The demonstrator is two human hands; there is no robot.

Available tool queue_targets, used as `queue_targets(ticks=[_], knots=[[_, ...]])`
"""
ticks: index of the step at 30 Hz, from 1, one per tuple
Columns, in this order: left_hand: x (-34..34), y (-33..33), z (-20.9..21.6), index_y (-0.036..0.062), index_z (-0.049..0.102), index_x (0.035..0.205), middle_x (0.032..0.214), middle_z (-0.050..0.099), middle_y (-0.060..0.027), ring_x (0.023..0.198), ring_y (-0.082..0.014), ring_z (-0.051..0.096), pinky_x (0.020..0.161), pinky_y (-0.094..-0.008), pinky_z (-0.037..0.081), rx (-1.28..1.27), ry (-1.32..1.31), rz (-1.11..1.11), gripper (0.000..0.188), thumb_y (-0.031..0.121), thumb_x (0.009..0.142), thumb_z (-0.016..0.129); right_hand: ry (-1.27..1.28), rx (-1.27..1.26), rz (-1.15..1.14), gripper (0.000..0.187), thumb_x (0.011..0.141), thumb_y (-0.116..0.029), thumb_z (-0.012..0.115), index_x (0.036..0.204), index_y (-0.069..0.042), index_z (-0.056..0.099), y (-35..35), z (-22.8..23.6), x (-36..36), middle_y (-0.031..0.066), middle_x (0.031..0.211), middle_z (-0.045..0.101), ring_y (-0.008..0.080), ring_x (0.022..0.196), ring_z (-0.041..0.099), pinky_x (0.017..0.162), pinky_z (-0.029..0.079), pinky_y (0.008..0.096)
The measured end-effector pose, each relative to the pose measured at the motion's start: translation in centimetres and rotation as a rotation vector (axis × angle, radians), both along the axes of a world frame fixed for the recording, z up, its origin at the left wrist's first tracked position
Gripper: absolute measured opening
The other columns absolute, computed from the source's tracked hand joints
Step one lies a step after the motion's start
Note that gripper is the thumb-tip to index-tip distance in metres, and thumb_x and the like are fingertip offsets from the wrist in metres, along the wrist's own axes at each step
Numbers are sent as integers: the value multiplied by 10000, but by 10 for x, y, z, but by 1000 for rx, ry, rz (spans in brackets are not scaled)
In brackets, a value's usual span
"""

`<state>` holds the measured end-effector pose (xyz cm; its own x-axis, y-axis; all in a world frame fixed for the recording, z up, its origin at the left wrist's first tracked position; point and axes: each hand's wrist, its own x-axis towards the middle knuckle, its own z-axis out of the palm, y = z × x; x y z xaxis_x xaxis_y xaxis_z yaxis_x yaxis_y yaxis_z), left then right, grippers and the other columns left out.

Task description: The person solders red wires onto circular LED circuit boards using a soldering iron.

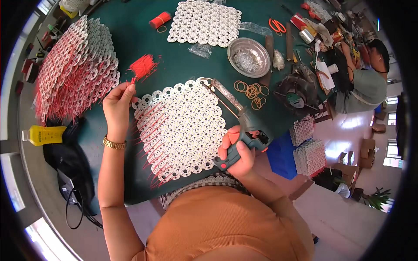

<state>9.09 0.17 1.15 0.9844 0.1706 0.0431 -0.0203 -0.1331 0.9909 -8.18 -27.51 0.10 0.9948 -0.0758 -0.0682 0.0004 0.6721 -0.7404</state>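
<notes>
A panel of joined round white circuit boards (185, 130) lies on the table in front of me, with thin red wires running off its left-hand boards. My right hand (240, 156) is closed around the handle of a dark green soldering gun (252, 126). Its long nozzle points up and left, its tip by the panel's far right corner. At the panel's far left corner, my left hand (118, 102) pinches a red wire between thumb and fingertips; whether it is more than one is too small to tell. Just beyond those fingertips is a bundle of cut red wires (143, 66).
A tall stack of wired board panels (76, 71) stands at left, near a yellow bottle (45, 135). Farther off lie another white panel (203, 22), a red roll (160, 20), a metal bowl (248, 57), rubber bands (252, 90) and orange-handled scissors (277, 26). Another person (363, 85) sits at right.
</notes>
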Motion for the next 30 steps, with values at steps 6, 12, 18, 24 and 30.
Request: queue_targets(ticks=[6, 12, 18, 24, 30], knots=[[-66, -12, 19, -24, 649, 890, 745, 634, -19, 569, -63, 528, 527, -202, 417, 15, 207, -171, 104, 75, 910, 671, -36, -124, 251, 534, 868, -329, 635, 1285, -54, 447, -19, 17, 4, 145, 859, 559, 189, 635, 579, 546, 457, 291], [-91, -17, -1, -26, 648, 884, 753, 650, -67, 604, -114, 572, 550, -266, 449, 459, -20, -185, 83, 34, 854, 696, -31, -565, 385, 551, 912, -375, 631, 1318, -56, 437, -8, 32, -1, 99, 814, 555, 141, 658, 547, 528, 415, 278], [-95, -27, -1, -10, 647, 861, 746, 609, -101, 608, -190, 555, 570, -300, 443, 618, -148, -189, 48, 22, 840, 677, -31, -932, 380, 444, 929, -369, 599, 1232, -57, 510, -7, 0, -34, 77, 774, 558, 145, 682, 528, 590, 415, 296], [-95, -31, -13, 20, 620, 826, 732, 587, -115, 611, -282, 558, 565, -367, 437, 692, -254, -133, 56, 34, 823, 674, 385, -829, 763, 346, 865, -309, 654, 1129, -90, 614, -1, 30, -21, 58, 881, 656, 180, 761, 634, 669, 501, 330], [-93, -33, -13, 26, 610, 818, 734, 582, -111, 607, -283, 555, 562, -375, 431, 687, -235, -103, 63, 46, 829, 668, 760, -739, 629, 418, 806, -294, 691, 1187, -133, 634, 12, 25, -36, 55, 910, 711, 227, 769, 685, 698, 531, 337]])
